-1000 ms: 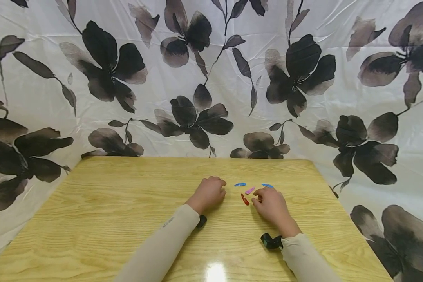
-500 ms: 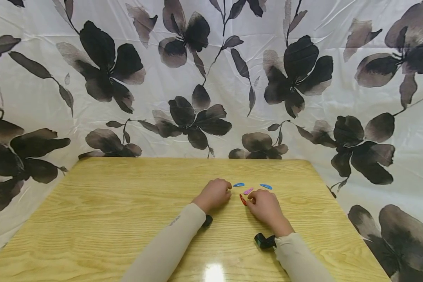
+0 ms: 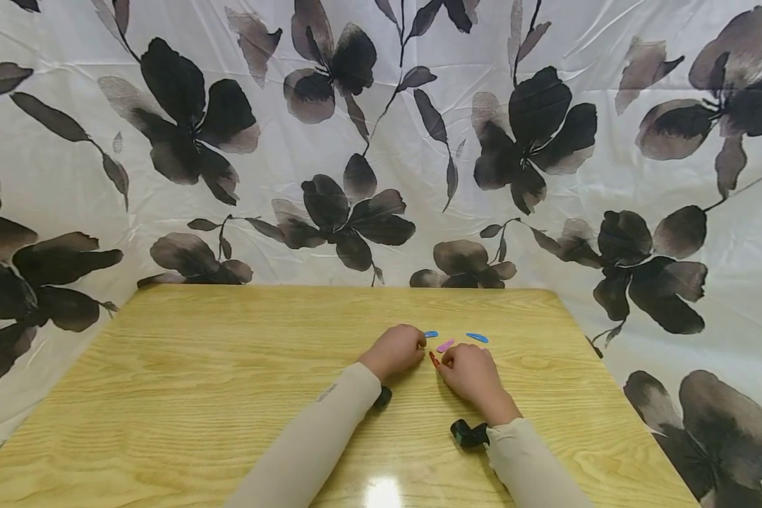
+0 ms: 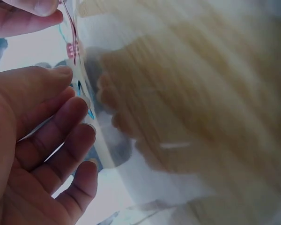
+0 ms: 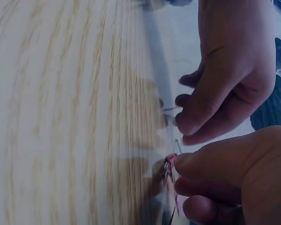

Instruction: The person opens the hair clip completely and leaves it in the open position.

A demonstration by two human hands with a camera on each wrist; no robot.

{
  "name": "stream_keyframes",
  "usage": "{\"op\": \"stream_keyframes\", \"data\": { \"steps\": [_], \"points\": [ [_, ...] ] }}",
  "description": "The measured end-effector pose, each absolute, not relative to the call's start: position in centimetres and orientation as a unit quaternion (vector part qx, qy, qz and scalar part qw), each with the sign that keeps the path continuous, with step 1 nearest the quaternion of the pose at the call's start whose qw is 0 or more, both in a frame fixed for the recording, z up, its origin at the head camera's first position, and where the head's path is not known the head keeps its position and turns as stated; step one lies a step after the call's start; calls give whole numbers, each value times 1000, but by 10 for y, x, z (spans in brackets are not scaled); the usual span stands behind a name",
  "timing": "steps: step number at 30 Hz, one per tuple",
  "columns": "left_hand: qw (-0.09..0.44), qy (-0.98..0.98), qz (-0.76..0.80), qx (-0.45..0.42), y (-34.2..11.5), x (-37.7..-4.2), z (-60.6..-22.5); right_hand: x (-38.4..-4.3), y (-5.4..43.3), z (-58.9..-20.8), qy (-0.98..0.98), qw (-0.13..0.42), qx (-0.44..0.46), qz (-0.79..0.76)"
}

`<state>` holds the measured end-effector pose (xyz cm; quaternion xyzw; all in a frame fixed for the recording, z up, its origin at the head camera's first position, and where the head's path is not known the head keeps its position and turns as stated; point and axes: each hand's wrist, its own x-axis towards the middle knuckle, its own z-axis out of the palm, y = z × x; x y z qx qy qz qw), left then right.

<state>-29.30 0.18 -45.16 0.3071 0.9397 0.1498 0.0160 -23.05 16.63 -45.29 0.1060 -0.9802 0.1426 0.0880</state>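
Table (image 3: 165, 395): near hair clip (image 3: 433, 358) between left hand (image 3: 396, 351) and right hand (image 3: 473, 372), at right fingertips; middle hair clip (image 3: 445, 346) behind it; left-rear hair clip (image 3: 432, 334) beyond left fingertips; right-rear hair clip (image 3: 478, 338) behind right hand. Backdrop cloth (image 3: 444, 233) behind table.

We find the left hand (image 3: 394, 351) farther to the right than a second ago, its fingers now hiding one end of the left blue hair clip (image 3: 431, 334), which lay in full view before. The right hand (image 3: 473, 370) has come leftward, away from the right blue hair clip (image 3: 478, 338), and now meets the red hair clip (image 3: 434, 359), which we saw uncovered earlier. The gap between the hands has narrowed.
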Motion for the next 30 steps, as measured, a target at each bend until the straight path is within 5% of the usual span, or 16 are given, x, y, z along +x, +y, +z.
{"op": "stream_keyframes", "data": {
  "steps": [30],
  "points": [
    [81, 929, 214, 293, 7, -296, -452, -236, 165, -457, -984, 69, 90, 139]
  ]
}}
